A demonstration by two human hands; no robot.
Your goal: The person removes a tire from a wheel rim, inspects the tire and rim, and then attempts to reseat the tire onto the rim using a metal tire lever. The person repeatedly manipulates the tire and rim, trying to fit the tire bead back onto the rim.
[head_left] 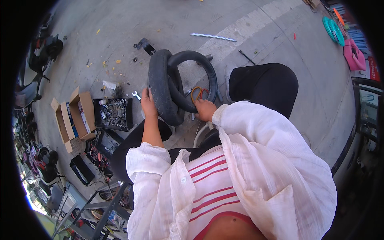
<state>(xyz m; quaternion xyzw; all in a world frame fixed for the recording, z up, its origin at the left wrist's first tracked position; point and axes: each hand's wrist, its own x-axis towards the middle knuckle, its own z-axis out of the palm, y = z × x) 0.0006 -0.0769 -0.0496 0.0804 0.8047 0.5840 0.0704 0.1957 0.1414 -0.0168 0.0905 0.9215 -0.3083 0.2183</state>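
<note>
A black tyre stands upright between my knees, and a smooth black inner tube loops out of it to the right. My left hand grips the tyre's near left side, its fingers partly hidden. At the near right of the loop, my right hand is closed on the inner tube. Through the loop show orange and red tool handles, partly covered by the tube. The open end of a spanner shows just left of my left hand.
To the left are a black tray of small metal parts and an opened cardboard box. Beyond the tyre lie a black bracket, a long metal bar and a thin black tool. Scooters line the far left.
</note>
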